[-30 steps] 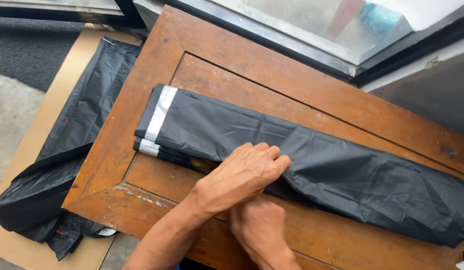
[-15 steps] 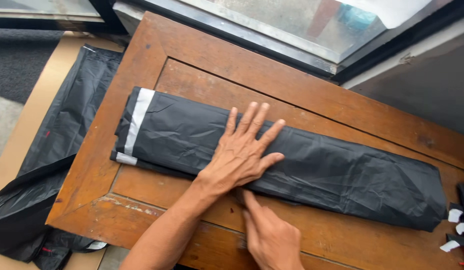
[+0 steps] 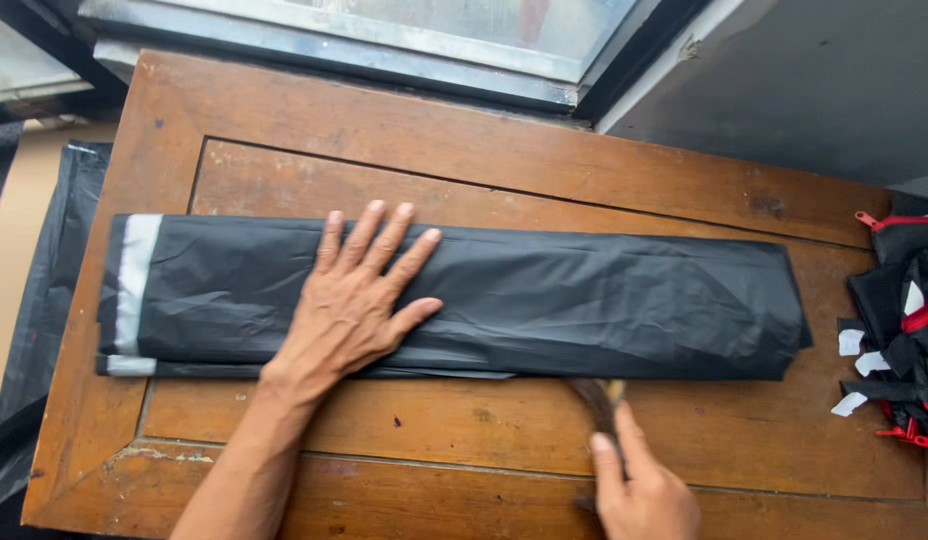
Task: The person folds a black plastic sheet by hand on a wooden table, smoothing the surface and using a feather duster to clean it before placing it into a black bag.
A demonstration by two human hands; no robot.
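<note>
Hands parted, plastic flattened along the tabletop

A second ago I had both hands bunched together at the near edge of the folded black plastic sheet (image 3: 464, 300); now my left hand (image 3: 359, 300) lies flat and spread on it left of centre, and my right hand (image 3: 639, 490) has slid out to the lower right of the frame, gripping a blurred brownish tool (image 3: 596, 400) at the sheet's near edge. The sheet has gone from a slanted, puffy bundle to a level, smoother band. My view has swung right: a heap of black and red items (image 3: 899, 330) now shows at the right edge.
</note>
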